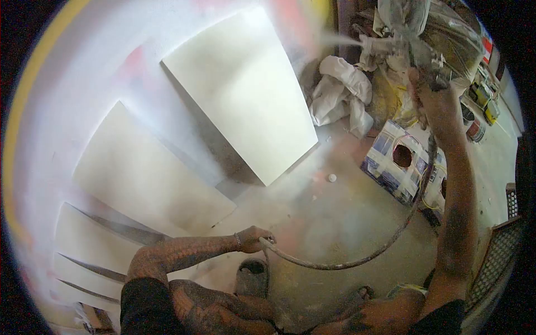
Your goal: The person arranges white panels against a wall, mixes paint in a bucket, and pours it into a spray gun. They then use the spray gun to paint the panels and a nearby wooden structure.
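My right hand is wrapped round the handle of a spray gun at the upper right. A pale mist shoots leftward from its nozzle. My left hand, with a bracelet at the wrist, is closed on a dirty air hose that curves up towards the gun. A large white panel leans against the wall in front of me. To its left stands a second white panel, and narrower white boards lie beyond that one at the lower left.
Crumpled white sheeting and a taped box with a round hole sit at the right. A small white cap lies on the floor. Cans stand at the far right, above a perforated crate. Haze hangs over the floor.
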